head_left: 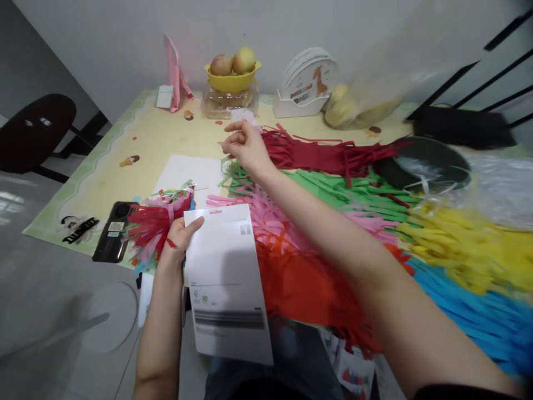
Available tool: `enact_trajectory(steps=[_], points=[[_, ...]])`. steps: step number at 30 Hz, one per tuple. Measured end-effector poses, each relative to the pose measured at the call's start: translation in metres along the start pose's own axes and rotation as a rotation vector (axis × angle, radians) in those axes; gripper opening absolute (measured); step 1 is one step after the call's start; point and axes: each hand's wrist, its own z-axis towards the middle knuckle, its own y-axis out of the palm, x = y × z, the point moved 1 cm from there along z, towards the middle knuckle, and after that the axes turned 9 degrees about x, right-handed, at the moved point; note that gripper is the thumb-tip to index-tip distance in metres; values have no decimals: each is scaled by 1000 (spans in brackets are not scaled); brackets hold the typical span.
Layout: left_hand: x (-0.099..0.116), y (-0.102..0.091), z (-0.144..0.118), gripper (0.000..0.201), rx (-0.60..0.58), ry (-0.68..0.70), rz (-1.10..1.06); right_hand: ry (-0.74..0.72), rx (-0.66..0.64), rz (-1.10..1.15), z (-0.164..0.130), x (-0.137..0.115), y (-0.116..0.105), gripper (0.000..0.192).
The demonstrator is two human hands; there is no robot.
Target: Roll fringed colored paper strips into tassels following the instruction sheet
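Note:
My left hand [183, 233] grips the top left corner of a white printed card [227, 278], its thumb lying on the front. The card hangs down past the table's front edge, with small print and grey bands low on it. Just behind that hand lies a bundle of red, pink and multicoloured paper tassels [154, 219]. My right hand [245, 144] is stretched over the far part of the table, fingers bent and apart, with nothing visible between them. Right beyond its fingers is a small pale, translucent piece [244, 115]; whether they touch, I cannot tell.
Fringed tissue paper in dark red [312, 154], green [328, 189], orange [300, 283], yellow [458, 250] and blue [466, 311] covers the right side. A phone [114, 233] lies at the left edge. Behind stand a yellow fruit bowl [232, 82] and a white plate holder [297, 105].

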Motion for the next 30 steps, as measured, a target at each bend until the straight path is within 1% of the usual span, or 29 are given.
enact_trajectory(steps=[1,3,5,7,10,13,15,19,24,27,30], points=[[2,-1,-4,59,19,13,-21,-4,14,33,-21,-13,-12,50],[7,-2,-18,58,54,47,-70,-15,-10,83,-67,-39,-30,49],[14,-3,-36,56,86,106,-86,-6,-53,168,-111,-60,-38,48],[20,-5,-55,54,144,193,-73,6,-94,284,-147,-74,-37,44],[24,-7,-80,50,260,346,-23,-17,-83,456,-181,-84,-25,38],[26,-6,-105,43,344,478,43,-57,-39,519,-197,-91,-16,37],[27,-4,-121,39,379,528,60,-72,-22,506,-204,-97,-16,37],[28,-2,-148,36,418,573,40,-106,6,475,-217,-110,-21,38],[29,2,-165,34,414,627,15,-156,30,453,-226,-118,-28,38],[30,6,-172,35,418,638,-1,-210,51,329,-229,-122,-31,40],[24,2,-182,37,460,626,8,-307,89,78,-237,-128,-36,41]])
